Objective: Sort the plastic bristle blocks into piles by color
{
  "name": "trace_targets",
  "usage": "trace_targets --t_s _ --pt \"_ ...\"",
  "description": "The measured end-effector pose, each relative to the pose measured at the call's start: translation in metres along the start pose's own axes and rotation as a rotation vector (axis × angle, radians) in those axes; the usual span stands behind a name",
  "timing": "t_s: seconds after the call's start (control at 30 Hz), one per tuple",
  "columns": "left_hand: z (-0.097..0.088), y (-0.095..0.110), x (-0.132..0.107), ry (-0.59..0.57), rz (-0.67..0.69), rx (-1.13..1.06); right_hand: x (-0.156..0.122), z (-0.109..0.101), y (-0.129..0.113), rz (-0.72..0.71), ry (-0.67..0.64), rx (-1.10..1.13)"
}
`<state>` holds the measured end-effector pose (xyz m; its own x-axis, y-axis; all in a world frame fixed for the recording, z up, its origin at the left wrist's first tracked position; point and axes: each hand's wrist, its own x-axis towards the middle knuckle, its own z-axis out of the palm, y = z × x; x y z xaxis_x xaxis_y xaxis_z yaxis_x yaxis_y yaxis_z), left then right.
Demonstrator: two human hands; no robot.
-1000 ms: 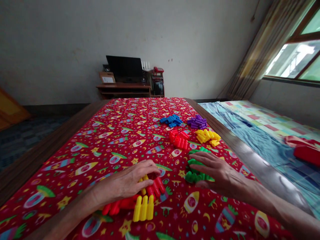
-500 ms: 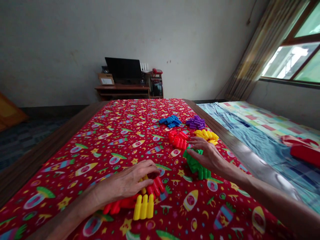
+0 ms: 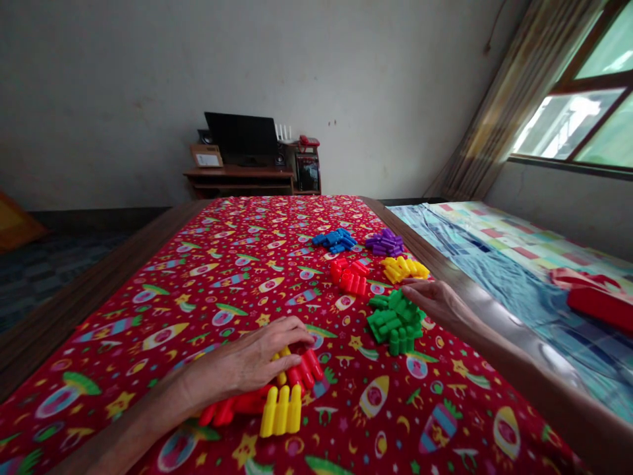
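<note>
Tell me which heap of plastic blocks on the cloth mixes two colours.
The heap under the left hand: red and yellow blocks. The green, red, yellow, blue and purple heaps each hold one colour.

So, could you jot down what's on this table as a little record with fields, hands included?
Surface: table under a red rocket-print cloth
Left: left hand lies over the red and yellow cluster; grip hidden
Right: right hand open, at the green pile, on its right edge
Farther: red pile, yellow pile, blue pile, purple pile, each one colour
Background: desk with a dark screen
</note>
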<state>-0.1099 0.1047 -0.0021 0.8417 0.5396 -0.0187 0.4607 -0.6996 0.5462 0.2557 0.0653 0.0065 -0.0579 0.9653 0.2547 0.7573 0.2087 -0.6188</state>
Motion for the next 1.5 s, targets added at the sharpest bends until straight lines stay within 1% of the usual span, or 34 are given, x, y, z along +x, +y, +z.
trace_targets --t_s 0.17,0.3,0.43,0.53,0.63,0.7,0.77,0.83,0.93,0.97,1.03,1.17,1.23,1.3,1.37,1.43,1.5 --pt "0.005 -0.008 -0.001 0.006 0.003 0.010 -0.004 0.007 0.009 -0.091 0.080 -0.079" --pt "0.003 -0.005 -0.001 -0.001 0.000 0.014 -0.009 0.009 0.016 -0.162 0.125 -0.142" --pt "0.000 0.000 -0.001 -0.003 0.005 0.000 -0.010 0.010 0.013 -0.147 0.192 -0.168" --pt "-0.002 0.000 -0.002 -0.029 -0.015 0.007 -0.006 0.004 0.006 -0.085 0.201 -0.170" --pt "-0.003 -0.001 -0.004 -0.067 -0.024 0.027 0.001 -0.008 -0.005 0.005 0.228 -0.142" --pt "-0.005 0.002 -0.004 -0.085 -0.034 0.025 0.007 -0.016 -0.017 0.012 0.271 -0.079" --pt "-0.007 0.007 -0.004 -0.101 -0.064 -0.003 0.013 -0.022 -0.033 -0.031 0.313 -0.006" --pt "-0.010 0.012 -0.002 -0.108 -0.112 -0.044 0.018 -0.024 -0.052 -0.089 0.315 0.045" --pt "-0.011 0.018 0.003 -0.100 -0.200 -0.111 0.020 -0.015 -0.078 -0.193 0.242 0.068" --pt "-0.011 0.018 0.006 -0.085 -0.234 -0.140 0.020 -0.010 -0.085 -0.235 0.199 0.056" --pt "-0.010 0.014 0.012 0.003 -0.294 -0.236 0.019 0.001 -0.094 -0.326 0.100 0.006" --pt "-0.007 -0.002 0.021 0.286 -0.368 -0.528 0.016 0.024 -0.099 -0.514 -0.100 -0.083" --pt "-0.006 -0.008 0.023 0.384 -0.363 -0.644 0.015 0.034 -0.100 -0.623 -0.144 -0.082" --pt "-0.006 -0.008 0.024 0.442 -0.329 -0.712 0.016 0.045 -0.102 -0.699 -0.154 -0.076" --pt "-0.005 -0.003 0.024 0.464 -0.280 -0.724 0.020 0.055 -0.105 -0.694 -0.185 -0.095" --pt "-0.004 0.005 0.023 0.482 -0.237 -0.696 0.025 0.062 -0.111 -0.631 -0.218 -0.104" --pt "-0.003 0.012 0.023 0.495 -0.226 -0.658 0.029 0.067 -0.117 -0.558 -0.245 -0.052"
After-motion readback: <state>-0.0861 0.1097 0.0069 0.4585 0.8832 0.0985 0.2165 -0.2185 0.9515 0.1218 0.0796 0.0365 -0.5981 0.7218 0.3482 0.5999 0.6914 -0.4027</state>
